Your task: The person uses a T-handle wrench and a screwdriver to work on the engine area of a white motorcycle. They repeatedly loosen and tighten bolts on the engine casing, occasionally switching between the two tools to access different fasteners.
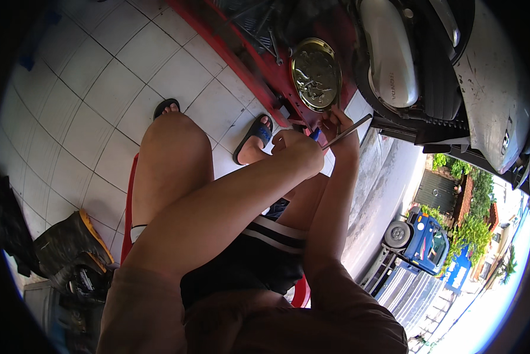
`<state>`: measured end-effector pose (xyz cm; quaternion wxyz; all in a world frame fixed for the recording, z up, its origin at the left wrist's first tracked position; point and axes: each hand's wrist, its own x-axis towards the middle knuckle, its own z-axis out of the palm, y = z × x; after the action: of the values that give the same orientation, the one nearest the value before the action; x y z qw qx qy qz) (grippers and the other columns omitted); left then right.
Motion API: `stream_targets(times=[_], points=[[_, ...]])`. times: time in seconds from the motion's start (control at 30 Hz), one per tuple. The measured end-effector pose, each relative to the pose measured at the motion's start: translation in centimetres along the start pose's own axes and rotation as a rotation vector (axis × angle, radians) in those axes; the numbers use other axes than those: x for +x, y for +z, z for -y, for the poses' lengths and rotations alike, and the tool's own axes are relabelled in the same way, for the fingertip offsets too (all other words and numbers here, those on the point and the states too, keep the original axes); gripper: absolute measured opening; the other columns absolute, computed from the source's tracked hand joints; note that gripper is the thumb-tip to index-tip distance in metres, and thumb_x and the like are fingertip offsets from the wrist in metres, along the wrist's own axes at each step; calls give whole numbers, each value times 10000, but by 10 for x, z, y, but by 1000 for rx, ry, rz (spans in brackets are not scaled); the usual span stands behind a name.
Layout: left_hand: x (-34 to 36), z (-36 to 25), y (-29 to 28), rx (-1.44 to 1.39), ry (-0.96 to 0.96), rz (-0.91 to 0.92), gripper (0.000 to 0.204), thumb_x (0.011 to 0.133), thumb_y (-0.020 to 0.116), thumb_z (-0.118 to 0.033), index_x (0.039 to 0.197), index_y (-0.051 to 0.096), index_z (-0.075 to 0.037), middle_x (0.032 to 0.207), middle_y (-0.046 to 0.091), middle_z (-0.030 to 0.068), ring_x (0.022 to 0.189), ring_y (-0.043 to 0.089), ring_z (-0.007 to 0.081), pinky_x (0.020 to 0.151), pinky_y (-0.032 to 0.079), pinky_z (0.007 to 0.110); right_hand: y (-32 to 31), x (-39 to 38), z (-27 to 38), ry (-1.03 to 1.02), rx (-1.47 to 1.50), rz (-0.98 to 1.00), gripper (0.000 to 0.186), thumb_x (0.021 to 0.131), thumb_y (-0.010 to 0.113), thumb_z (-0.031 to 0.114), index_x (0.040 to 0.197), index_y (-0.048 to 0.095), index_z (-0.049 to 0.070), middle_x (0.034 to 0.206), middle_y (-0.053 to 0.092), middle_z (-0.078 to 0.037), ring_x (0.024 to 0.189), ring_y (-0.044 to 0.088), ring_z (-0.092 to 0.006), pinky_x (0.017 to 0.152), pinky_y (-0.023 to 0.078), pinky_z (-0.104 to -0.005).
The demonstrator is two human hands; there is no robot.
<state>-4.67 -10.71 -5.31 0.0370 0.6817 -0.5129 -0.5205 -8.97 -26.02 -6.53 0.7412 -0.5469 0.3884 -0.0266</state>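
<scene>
My left hand [294, 144] is closed, its back toward me, beside the edge of a red metal lift stand [265, 76]. What it grips is hidden behind the knuckles. A bit of blue [316, 134], perhaps a handle, shows between my hands. My right hand [338, 124] has its fingers bent, just below a gold oval tray [316, 74] with small metal pieces or raised patterns on it. A straight metal rod [353, 127] slants across in front of my right wrist, its lower end close to my left wrist. Which hand holds the rod is unclear.
A motorcycle [395, 59] with silver-white covers stands at the upper right. Wrenches [271, 41] lie on the red stand. My sandalled feet rest on white tiles [94, 88]; a dark boot [73, 245] stands at lower left. Outside is a blue truck [424, 242].
</scene>
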Motion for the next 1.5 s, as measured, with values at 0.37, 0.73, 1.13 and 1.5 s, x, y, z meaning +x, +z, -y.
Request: stream_targets(times=[0.37,0.73,1.13,1.5], points=[[18,-3,16,3,22,-201,321,804,608,-227,1066,705,-70,1085,690,130,993,670,268,814,528,414,-165,26,32,51,-826,-297,289,869,584,220,764,699,-23,692,670,-92,575,604,-149,556,473,-262],[32,16,24,-58,20,-242,300,875,579,-297,990,676,-37,962,681,169,937,665,306,820,522,418,-192,77,-35,170,-843,-431,301,872,609,280,733,646,15,616,597,-58,511,531,-146,494,405,-303],[114,-34,57,-303,-75,-635,293,834,604,-275,906,662,3,888,682,222,870,657,392,759,519,451,-162,57,-14,272,-966,-102,266,835,598,241,776,663,-11,676,623,-87,606,550,-169,625,440,-321],[226,-22,44,-1127,-256,-463,311,946,557,-427,890,567,-122,730,571,-23,610,547,100,532,427,276,-177,37,-19,126,-748,-294,268,778,649,215,935,671,-1,812,624,-114,742,518,-210,691,439,-381]])
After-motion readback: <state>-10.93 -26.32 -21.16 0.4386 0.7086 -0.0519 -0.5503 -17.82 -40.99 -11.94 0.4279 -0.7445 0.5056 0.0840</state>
